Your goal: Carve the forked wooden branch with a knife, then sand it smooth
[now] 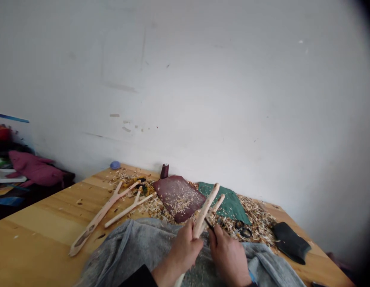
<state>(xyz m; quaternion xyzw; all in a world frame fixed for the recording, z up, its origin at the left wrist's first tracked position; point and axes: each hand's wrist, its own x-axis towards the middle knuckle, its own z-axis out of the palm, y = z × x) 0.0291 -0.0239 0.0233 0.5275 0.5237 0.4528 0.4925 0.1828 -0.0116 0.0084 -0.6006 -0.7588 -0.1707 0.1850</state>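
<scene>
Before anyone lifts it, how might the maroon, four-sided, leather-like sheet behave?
The maroon sheet would probably flex and feel light for its spread, since it looks thin. The pale wood shavings scattered on it would likely slide off if tilted.

A light wooden table [44, 235] bears a maroon sheet [179, 197] sprinkled with wood shavings [261, 221]. Behind the maroon sheet stands a dark red spool [164, 171]. Right of the sheet are a green sheet [232, 205], heaped shavings and, farther off, a black piece [290, 243]. Left of it lie a larger forked stick [96, 218] and a smaller forked stick [128, 210]. In front spreads rumpled grey cloth [143, 243].
</scene>
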